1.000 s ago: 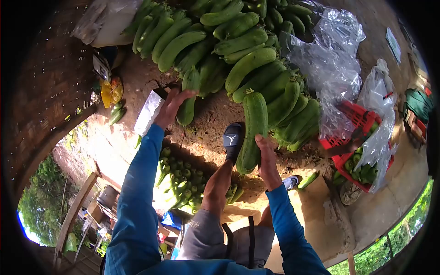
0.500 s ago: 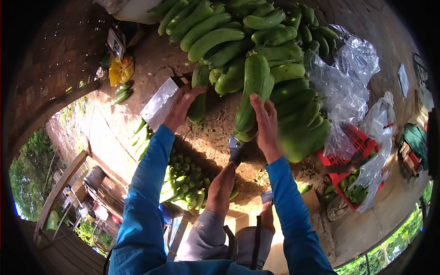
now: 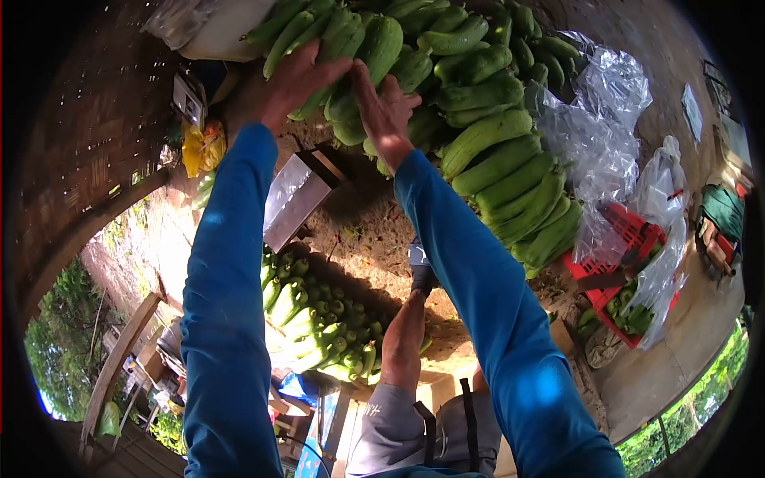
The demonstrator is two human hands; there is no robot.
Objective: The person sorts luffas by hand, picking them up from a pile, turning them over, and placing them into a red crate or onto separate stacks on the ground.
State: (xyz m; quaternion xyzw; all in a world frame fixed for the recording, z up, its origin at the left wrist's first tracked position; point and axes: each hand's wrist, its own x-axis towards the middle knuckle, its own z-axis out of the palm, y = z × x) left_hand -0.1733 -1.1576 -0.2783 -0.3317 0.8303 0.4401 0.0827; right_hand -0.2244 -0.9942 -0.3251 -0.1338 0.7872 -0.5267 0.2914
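Note:
Large, smooth green gourds (image 3: 486,135) lie in a long curved heap on the ground. At the heap's far left, my left hand (image 3: 296,86) rests against several of them, its fingers stretched and thumb pointing right. Close to its right, my right hand (image 3: 386,113) touches the near end of an upright gourd (image 3: 378,46), index finger extended and thumb apart. Neither hand is wrapped round a gourd, though some fingertips are hidden among them.
A grey-white box (image 3: 296,203) stands below my hands. Smaller green produce (image 3: 319,319) is heaped beside my leg. To the right are crumpled clear plastic bags (image 3: 610,119) and a red crate (image 3: 629,239). A yellow bag (image 3: 201,150) lies at left.
Both hands have moved up and left to the heap's far left end. The big gourds that stood between my hands are gone from that spot. The view has shifted slightly.

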